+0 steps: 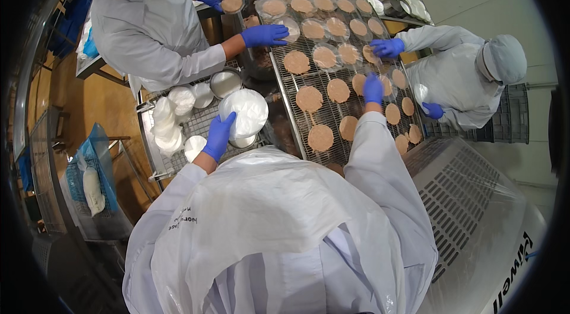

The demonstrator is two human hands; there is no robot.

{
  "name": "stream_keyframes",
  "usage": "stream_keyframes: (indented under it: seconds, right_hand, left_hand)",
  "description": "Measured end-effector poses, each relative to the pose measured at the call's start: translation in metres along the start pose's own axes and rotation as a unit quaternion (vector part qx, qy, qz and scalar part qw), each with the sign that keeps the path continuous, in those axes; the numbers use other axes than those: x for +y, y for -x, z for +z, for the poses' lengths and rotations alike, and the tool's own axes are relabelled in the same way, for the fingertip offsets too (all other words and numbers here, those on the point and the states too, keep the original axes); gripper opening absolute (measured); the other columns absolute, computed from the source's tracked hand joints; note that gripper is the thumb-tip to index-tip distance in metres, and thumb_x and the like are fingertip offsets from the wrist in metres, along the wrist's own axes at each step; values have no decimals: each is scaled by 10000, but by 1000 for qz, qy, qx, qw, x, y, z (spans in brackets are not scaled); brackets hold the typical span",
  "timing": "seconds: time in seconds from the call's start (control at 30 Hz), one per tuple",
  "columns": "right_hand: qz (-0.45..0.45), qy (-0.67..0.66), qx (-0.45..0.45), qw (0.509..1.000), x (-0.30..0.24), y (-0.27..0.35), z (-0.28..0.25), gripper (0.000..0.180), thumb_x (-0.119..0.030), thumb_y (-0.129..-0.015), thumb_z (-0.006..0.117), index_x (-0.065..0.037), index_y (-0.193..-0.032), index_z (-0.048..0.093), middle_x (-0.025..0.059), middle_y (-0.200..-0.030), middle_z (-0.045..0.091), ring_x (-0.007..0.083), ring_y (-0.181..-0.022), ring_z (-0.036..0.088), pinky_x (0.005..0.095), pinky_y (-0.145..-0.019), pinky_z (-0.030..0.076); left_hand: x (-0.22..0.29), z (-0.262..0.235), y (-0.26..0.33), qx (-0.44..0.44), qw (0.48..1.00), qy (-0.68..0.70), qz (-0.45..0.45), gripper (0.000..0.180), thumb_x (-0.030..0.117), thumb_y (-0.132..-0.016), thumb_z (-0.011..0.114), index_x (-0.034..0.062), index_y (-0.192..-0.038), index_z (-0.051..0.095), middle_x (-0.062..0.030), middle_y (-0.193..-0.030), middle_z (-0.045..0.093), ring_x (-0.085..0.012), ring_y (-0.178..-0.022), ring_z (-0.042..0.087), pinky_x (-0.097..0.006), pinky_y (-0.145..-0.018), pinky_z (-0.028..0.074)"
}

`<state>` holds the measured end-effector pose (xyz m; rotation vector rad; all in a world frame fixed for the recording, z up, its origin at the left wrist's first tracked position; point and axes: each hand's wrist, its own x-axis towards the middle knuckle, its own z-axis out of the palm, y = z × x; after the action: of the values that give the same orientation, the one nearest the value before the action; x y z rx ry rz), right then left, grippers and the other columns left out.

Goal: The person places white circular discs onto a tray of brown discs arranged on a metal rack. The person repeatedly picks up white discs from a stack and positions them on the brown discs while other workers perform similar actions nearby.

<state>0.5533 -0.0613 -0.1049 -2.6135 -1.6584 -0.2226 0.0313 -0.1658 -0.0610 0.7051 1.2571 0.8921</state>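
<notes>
My left hand, in a blue glove, grips a stack of round, translucent white film sheets by its near left edge. On the right, my blue-gloved right hand reaches over a wire conveyor belt carrying rows of flat, round, pinkish-brown patties. Motion smears its fingers, so I cannot tell whether they hold anything. Several patties at the far end have clear film discs on or under them. The patties nearest me lie bare on the wires.
A wire-bottomed tray at left holds piles of white discs and a round metal container. A co-worker's hand touches a film-covered patty from the left. Another person's hand reaches in from the right. A slotted metal housing stands at near right.
</notes>
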Motion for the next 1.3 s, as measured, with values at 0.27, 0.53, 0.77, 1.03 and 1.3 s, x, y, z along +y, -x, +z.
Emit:
stream_keyframes:
  seconds: [0.27, 0.53, 0.77, 1.03, 1.3]
  right_hand:
    - [-177, -173, -78, 966, -82, 57, 9, 348, -178, -837, 445, -47, -1150, 519, 218, -1101, 550, 348, -987, 546, 409, -840, 438]
    - [-317, -379, -344, 798, -249, 145, -154, 382, -256, -739, 639, -13, -1029, 592, 128, -867, 630, 262, -804, 606, 326, -749, 470]
    - [-266, -528, -272, 759, -238, 154, -111, 212, -180, -770, 579, -21, -903, 624, 135, -849, 637, 243, -756, 609, 334, -701, 473]
    - [-119, -209, 72, 968, -45, 53, -57, 170, -130, -771, 509, -58, -852, 639, 181, -810, 627, 323, -725, 607, 382, -653, 484]
    - [-53, -98, -57, 992, -81, 80, -66, 255, -103, -780, 457, -6, -969, 597, 183, -895, 611, 325, -852, 586, 383, -759, 465]
  left_hand:
    - [-4, -2, 8, 3, 999, 32, -2, 425, 231, -826, 595, -45, -1134, 494, -110, -1022, 588, -159, -872, 569, -278, -765, 456]
    - [12, 3, 20, -20, 999, 17, 36, 449, 262, -831, 583, -38, -1148, 479, -91, -1034, 570, -151, -916, 551, -275, -777, 449]
    - [4, -7, 33, 6, 999, -19, 40, 394, 233, -829, 596, -32, -1111, 524, -92, -995, 600, -142, -867, 567, -266, -775, 450]
    - [-15, -21, 57, -142, 973, -61, 172, 377, 207, -844, 567, -5, -1148, 504, -75, -1034, 587, -142, -876, 562, -267, -780, 450]
    - [-6, -15, 50, -197, 889, -412, 34, 360, 278, -800, 600, -11, -1015, 595, -120, -905, 633, -205, -808, 589, -312, -751, 457]
